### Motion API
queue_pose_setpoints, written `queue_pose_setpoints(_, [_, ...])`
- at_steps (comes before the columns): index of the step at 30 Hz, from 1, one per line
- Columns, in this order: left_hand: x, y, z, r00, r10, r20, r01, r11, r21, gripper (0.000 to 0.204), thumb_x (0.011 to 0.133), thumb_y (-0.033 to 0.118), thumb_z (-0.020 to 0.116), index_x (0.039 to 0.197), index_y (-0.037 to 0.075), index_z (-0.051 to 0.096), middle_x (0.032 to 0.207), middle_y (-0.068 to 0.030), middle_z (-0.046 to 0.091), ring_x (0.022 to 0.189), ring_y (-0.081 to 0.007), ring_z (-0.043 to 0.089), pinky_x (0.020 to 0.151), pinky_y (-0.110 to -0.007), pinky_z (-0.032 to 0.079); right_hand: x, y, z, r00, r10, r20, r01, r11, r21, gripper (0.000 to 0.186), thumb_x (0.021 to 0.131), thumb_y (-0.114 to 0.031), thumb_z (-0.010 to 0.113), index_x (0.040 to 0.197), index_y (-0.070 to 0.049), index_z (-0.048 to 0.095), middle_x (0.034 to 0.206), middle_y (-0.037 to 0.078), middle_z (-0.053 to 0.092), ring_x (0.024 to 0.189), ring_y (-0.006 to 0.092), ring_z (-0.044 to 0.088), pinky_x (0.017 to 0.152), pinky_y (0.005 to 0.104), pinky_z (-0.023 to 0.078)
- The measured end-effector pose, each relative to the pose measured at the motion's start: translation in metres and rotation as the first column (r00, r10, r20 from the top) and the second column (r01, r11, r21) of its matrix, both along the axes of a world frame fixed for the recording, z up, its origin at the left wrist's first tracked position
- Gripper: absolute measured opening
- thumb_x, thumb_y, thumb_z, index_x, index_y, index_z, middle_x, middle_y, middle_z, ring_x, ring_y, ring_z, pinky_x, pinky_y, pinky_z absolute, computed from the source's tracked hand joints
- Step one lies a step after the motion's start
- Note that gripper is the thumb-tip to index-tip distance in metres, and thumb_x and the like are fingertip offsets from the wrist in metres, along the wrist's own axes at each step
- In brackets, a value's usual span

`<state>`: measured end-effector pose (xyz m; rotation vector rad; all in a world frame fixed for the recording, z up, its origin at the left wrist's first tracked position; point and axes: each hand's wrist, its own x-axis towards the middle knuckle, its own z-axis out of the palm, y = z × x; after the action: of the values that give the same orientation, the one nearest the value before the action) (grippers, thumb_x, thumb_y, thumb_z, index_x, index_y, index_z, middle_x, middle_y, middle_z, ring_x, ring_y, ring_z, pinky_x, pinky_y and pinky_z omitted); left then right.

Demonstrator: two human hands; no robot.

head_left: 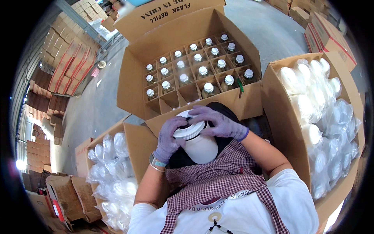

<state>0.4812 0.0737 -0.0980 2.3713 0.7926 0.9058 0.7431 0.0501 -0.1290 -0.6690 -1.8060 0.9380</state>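
Observation:
My purple-gloved left hand (169, 138) grips the left side of a white cylindrical container (199, 150) at its ridged rim, over my lap. My right hand (214, 126), also gloved, has its fingers curled over the container's top from the right; what lies under them is partly hidden. Just beyond, an open cardboard box (136, 58) has a divided grid holding several clear bottles (208, 89) with white caps. Some front compartments hold no bottle. A small green item (240, 87) hangs at the grid's right front.
Open cartons of plastic-wrapped white items stand close on my right (302, 105) and left (113, 171). Stacked boxes (74, 66) line the far left wall, and more cartons (323, 39) stand at back right on the concrete floor (272, 35).

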Motion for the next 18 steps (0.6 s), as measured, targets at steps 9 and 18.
queue_pose_setpoints(9, [0.015, 0.038, -0.048, 0.939, 0.235, 0.252, -0.074, 0.851, -0.520, 0.028, 0.096, 0.027, 0.064, 0.096, 0.000, 0.071, 0.096, -0.0091, 0.070, 0.094, -0.0209, 0.064, 0.091, -0.033, 0.050, -0.011, 0.033, -0.025, 0.990, -0.098, -0.105, 0.073, 0.972, -0.222, 0.038, 0.095, -0.037, 0.064, 0.109, -0.003, 0.073, 0.108, 0.009, 0.070, 0.112, 0.0248, 0.061, 0.105, 0.0383, 0.044])
queue_pose_setpoints(18, [0.012, 0.004, -0.024, 0.936, 0.124, 0.331, -0.034, 0.964, -0.265, 0.038, 0.093, 0.040, 0.065, 0.098, 0.003, 0.075, 0.098, -0.0107, 0.072, 0.094, -0.0252, 0.067, 0.088, -0.037, 0.052, -0.020, 0.015, -0.021, 0.988, -0.083, -0.134, 0.065, 0.989, -0.132, 0.026, 0.097, -0.025, 0.059, 0.103, -0.003, 0.072, 0.103, 0.011, 0.069, 0.106, 0.0258, 0.064, 0.100, 0.0356, 0.048])
